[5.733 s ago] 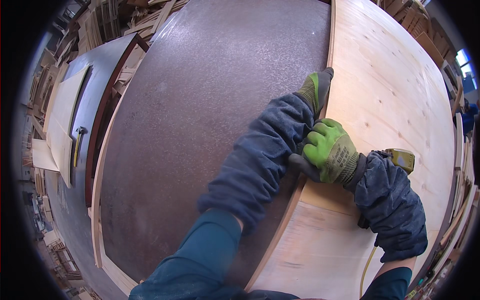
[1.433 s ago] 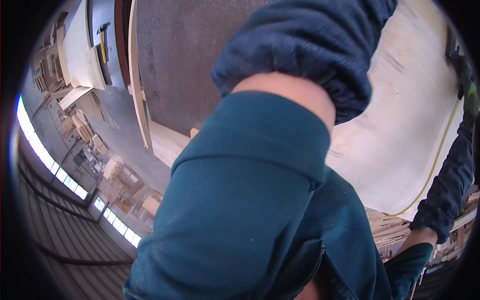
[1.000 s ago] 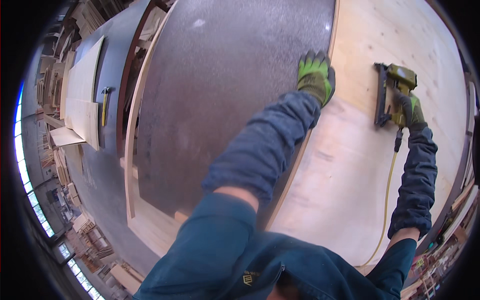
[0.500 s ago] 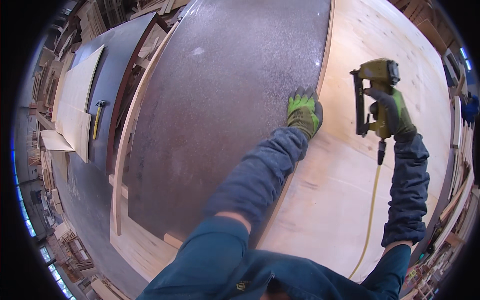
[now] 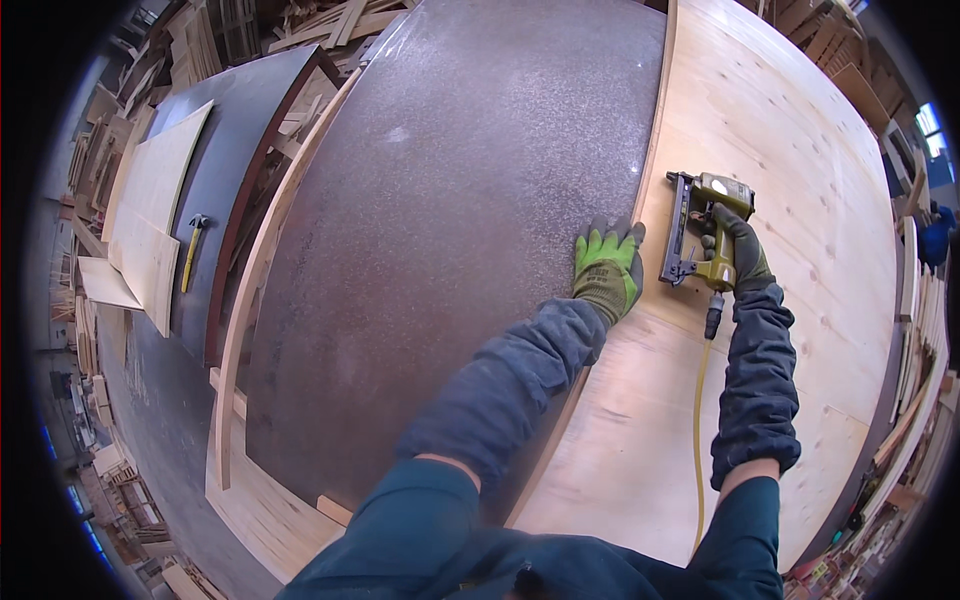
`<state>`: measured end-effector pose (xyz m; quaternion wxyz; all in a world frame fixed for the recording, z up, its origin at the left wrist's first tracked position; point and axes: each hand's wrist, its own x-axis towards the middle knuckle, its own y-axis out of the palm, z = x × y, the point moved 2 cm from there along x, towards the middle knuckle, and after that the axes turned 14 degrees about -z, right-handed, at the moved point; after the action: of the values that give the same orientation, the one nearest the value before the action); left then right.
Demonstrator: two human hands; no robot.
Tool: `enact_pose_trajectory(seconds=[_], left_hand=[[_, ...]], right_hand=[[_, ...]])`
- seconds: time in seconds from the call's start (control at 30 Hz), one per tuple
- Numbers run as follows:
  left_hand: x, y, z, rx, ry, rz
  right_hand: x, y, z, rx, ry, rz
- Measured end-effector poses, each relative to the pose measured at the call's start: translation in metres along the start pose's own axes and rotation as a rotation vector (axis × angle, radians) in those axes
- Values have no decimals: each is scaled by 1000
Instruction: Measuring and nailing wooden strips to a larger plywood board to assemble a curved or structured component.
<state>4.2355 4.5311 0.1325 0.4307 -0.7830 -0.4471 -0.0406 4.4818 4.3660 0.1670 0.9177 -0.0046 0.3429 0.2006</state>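
My left hand (image 5: 608, 268), in a green and dark grey glove, lies with fingers spread on the right edge of a large dark brown panel (image 5: 430, 230). Along that edge runs a thin wooden strip (image 5: 655, 140). My gloved right hand (image 5: 740, 248) is wrapped round the handle of an olive-green pneumatic nail gun (image 5: 715, 258). The gun's black nose side faces left, close to the strip, above a pale plywood sheet (image 5: 770, 390); whether it touches the wood I cannot tell. A yellow air hose (image 5: 699, 430) runs from the handle down towards my body.
On the left, a curved wooden strip (image 5: 240, 330) stands along the dark panel's edge. Beyond it, a yellow-handled hammer (image 5: 192, 255) and thin plywood pieces (image 5: 150, 240) lie on another dark board (image 5: 255, 110). Stacked timber (image 5: 915, 340) lines the right side.
My right hand has brought the nail gun left and down, closer to the strip and my left hand. My left hand stays on the panel edge while the whole view shifts slightly.
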Motion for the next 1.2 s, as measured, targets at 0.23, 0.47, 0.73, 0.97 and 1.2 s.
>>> enact_pose_trajectory(seconds=[0.23,0.47,0.73,0.97,1.2], left_hand=[[57,-10,-10,-15,-73,462],[29,43,23,114,91,160],[38,44,10,4,22,266],[32,51,16,-40,16,226],[23,61,24,-62,117,102]], right_hand=[[10,-13,2,-3,31,-27],[0,4,2,-42,-25,-28],[-6,-7,9,-106,-72,-66],[-35,37,61,-406,-285,-24],[-46,70,80,-693,-408,-30]])
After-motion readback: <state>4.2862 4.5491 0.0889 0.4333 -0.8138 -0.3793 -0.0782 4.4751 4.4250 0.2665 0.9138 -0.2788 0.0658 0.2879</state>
